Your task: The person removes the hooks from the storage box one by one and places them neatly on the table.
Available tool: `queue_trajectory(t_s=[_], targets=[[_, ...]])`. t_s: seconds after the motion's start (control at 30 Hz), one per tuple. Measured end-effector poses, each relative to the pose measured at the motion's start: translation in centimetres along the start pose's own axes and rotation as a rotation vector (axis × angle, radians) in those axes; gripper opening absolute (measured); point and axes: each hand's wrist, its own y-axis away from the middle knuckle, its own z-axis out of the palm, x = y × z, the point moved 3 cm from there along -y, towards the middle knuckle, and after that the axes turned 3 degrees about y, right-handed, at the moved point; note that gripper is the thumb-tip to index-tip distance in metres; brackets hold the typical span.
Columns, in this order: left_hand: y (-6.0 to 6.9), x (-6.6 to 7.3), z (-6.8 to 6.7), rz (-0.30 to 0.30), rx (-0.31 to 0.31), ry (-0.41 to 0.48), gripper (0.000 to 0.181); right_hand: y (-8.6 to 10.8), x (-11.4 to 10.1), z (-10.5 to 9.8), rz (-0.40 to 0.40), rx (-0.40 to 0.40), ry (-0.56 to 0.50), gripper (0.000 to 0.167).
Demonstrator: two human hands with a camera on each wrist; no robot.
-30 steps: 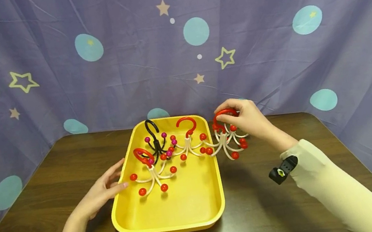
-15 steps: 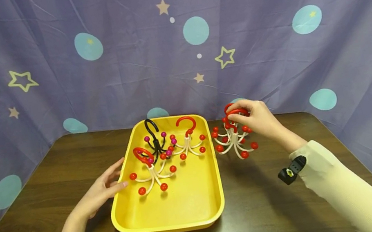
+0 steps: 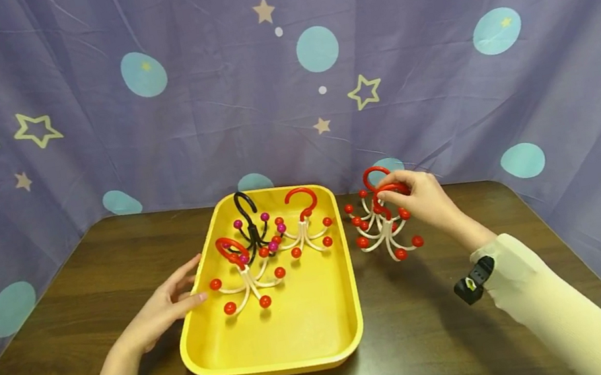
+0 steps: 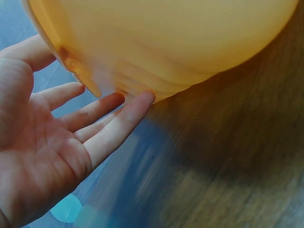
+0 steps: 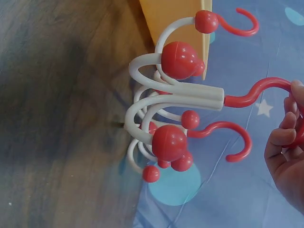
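Note:
My right hand (image 3: 422, 199) pinches the red hook of a white multi-armed hanger (image 3: 386, 229) with red balls, right of the yellow tray (image 3: 284, 368). Just behind it stands a similar hanger with a red hook (image 3: 372, 169); the right wrist view shows both hangers (image 5: 199, 96) overlapping. At the tray's left side, my left hand (image 3: 156, 313) has its fingers against the outer wall and its thumb at the rim. In the left wrist view those fingers (image 4: 116, 130) are extended beside the tray wall (image 4: 180, 42).
Inside the tray are a black hanger (image 3: 253, 236) with purple balls and two white ones with red hooks, one at the back right (image 3: 303, 230), one nearer the left (image 3: 247, 280). A purple patterned curtain (image 3: 416, 127) hangs behind the wooden table (image 3: 426, 353).
My right hand has moved right with its hanger, away from the tray's right rim, and the hanger now stands lower, in front of the other one. The left hand stays in place.

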Motion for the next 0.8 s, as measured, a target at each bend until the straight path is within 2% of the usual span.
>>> queue_trajectory(t_s=[0.27, 0.8], targets=[[0.2, -0.1, 0.0, -0.013, 0.01, -0.009, 0.071, 0.2, 1.5, 0.7, 0.023, 0.018, -0.056, 0.019], [0.0, -0.2, 0.0, -0.011, 0.009, -0.009, 0.071, 0.1, 2.6, 1.8, 0.005, 0.055, -0.059, 0.016]])
